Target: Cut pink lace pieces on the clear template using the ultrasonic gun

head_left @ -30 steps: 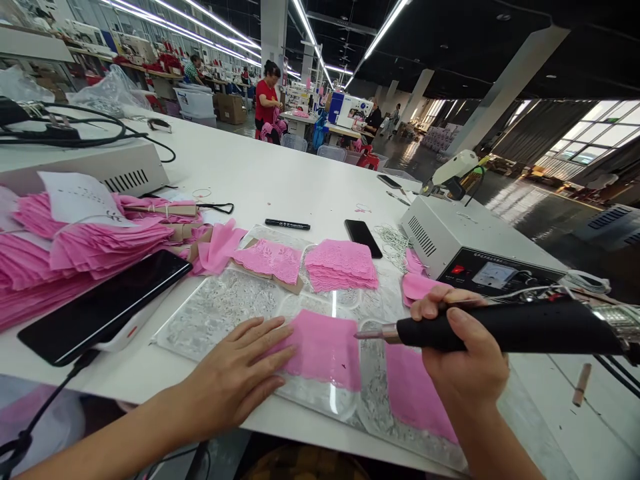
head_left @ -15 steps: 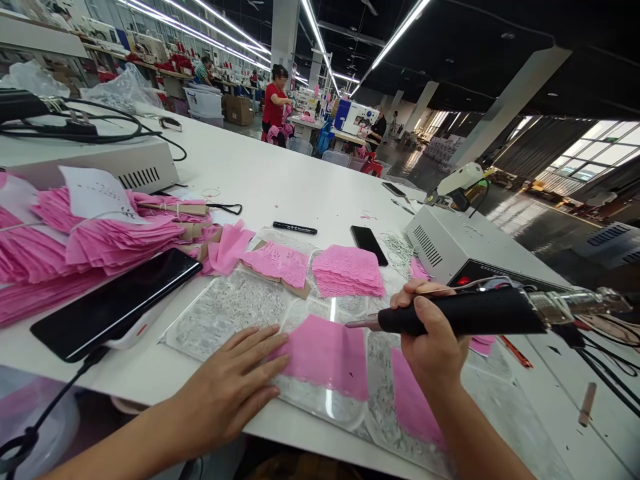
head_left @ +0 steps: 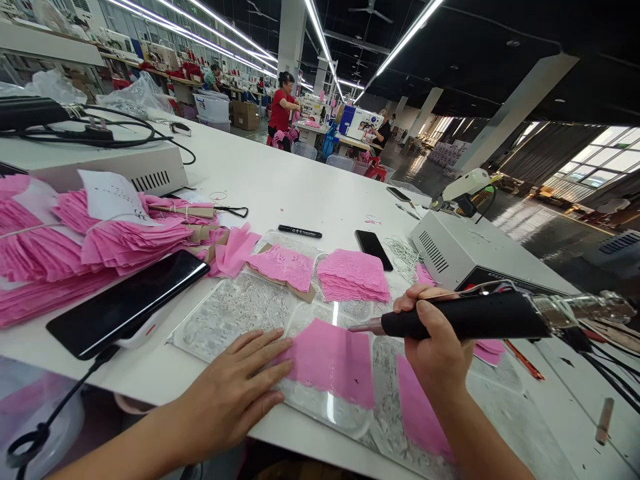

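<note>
My left hand [head_left: 235,387] lies flat with fingers spread, pressing the left edge of a pink lace piece [head_left: 335,360] on a clear plastic sheet [head_left: 230,310]. My right hand [head_left: 435,347] is closed round a black-handled cutting tool [head_left: 465,315]; the tool lies level and its metal tip [head_left: 360,327] hovers just above the lace piece's upper right corner. A second pink piece [head_left: 417,410] lies under my right wrist. Behind the lace piece sit a stack of pink lace [head_left: 353,275] and a lace piece on cardboard [head_left: 283,265].
Piles of pink fabric [head_left: 75,247] and a dark phone [head_left: 127,303] on a charger lie at the left. A grey control box [head_left: 457,250] stands at the right, another [head_left: 135,170] far left. A marker [head_left: 300,231] and a second phone [head_left: 374,249] lie beyond. People work at distant tables.
My right hand has brought the tool leftward and slightly up, so its tip is now over the lace's corner. The camera has tilted a little. My left hand stays flat on the lace.
</note>
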{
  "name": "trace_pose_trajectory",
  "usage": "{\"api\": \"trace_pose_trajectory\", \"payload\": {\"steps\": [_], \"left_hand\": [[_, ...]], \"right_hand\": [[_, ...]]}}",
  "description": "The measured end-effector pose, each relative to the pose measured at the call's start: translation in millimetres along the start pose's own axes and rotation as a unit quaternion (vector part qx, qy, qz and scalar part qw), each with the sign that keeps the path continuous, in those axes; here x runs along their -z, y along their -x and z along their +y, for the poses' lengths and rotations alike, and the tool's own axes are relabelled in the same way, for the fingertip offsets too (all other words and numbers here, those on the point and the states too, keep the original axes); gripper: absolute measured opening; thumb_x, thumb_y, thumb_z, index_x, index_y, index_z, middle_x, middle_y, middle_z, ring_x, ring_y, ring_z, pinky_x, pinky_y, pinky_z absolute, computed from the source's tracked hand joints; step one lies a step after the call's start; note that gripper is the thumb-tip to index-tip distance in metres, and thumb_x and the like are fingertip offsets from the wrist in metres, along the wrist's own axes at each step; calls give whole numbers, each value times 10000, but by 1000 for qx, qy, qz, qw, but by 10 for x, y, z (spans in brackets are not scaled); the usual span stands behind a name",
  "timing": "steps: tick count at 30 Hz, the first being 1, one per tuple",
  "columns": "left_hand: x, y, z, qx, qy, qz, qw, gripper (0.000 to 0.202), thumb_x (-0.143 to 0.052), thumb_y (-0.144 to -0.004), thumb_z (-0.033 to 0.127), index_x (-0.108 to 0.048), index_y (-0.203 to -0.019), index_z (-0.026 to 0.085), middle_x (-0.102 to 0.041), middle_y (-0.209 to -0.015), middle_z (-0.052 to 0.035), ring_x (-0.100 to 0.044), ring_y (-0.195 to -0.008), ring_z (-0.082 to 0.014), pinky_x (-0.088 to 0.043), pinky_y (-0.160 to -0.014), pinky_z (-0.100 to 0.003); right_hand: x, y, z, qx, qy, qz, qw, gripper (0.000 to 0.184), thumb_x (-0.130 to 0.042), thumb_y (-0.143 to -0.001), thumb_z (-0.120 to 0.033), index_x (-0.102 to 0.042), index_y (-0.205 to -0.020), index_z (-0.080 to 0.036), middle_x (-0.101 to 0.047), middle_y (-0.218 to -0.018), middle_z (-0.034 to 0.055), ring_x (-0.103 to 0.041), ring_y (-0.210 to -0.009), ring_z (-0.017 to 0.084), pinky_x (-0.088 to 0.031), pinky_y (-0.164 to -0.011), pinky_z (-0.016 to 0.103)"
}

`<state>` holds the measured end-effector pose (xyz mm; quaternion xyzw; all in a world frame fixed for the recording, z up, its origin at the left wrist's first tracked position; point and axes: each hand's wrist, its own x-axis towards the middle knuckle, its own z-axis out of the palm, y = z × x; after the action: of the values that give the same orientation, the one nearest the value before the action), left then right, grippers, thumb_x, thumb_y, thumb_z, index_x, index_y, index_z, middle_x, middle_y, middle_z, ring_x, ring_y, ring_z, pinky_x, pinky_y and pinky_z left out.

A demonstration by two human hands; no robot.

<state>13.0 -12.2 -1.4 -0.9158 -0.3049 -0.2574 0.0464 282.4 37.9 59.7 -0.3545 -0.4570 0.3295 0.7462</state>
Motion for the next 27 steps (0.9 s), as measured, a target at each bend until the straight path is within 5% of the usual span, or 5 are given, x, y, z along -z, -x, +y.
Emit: {"api": "trace_pose_trajectory", "payload": {"steps": [27], "left_hand": [[81,82,53,15,48,-26,998,313,-460,-974,241,-549,-1260,146,-598,-1300,-115,-465,-1309,-278,-437,-1048,-468]], "right_hand": [[-288,87,49,-64,-54,-6,996,122,-696,-661,-200,-590,-721,-200,-542,-787,-2,-505,-622,114,-482,-583,283]]}}
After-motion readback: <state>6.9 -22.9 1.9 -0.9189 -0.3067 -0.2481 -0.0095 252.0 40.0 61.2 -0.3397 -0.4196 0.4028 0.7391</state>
